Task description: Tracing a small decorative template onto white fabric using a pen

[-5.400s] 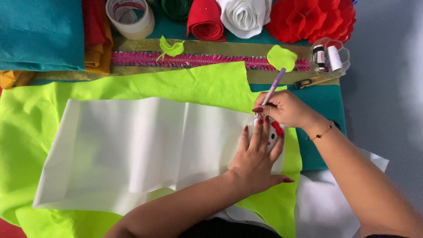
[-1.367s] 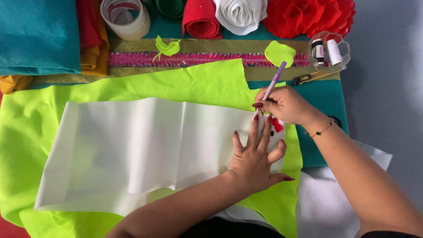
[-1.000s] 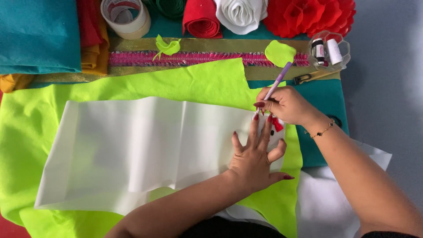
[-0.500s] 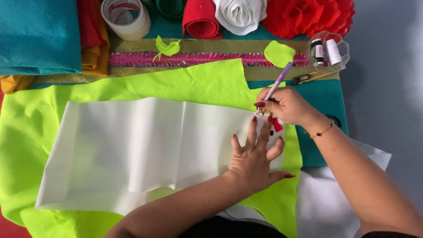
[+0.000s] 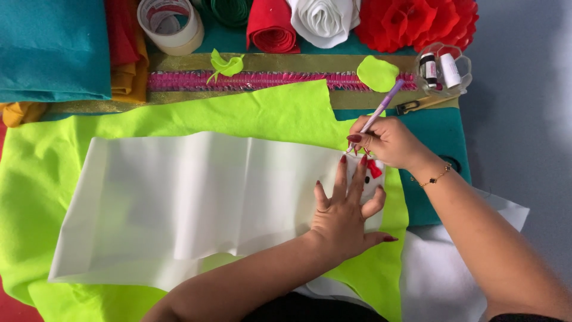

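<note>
Overall, I find little change from the frames of the last seconds. My left hand (image 5: 345,209) still lies flat with fingers spread, holding nothing in a grasp but pressing a small white template (image 5: 370,177) with a red bow onto the white sheet (image 5: 179,203). Five seconds ago those fingers lay closer together; they now fan wider, the fingertips set a little nearer the pen tip. My right hand (image 5: 387,142) remains closed around a lilac pen (image 5: 381,110), its tip down at the far edge of the template, just beside the left fingertips. The pen's tilt toward the far right is as before.

The white sheet rests where it was, across the lime green felt (image 5: 250,113), which covers most of the near tabletop (image 5: 518,119). White fabric (image 5: 465,262) lies at the near right, under my right forearm.

Along the far side nothing has shifted: a pink fringed trim (image 5: 268,80) on a gold strip, a lime felt oval (image 5: 377,73), a small lime scrap (image 5: 225,64), a tape roll (image 5: 171,24), teal felt (image 5: 47,48) at far left, rolled red and white felt, a red paper flower (image 5: 417,21), and a clear dish of thread spools (image 5: 442,68) at far right.
</note>
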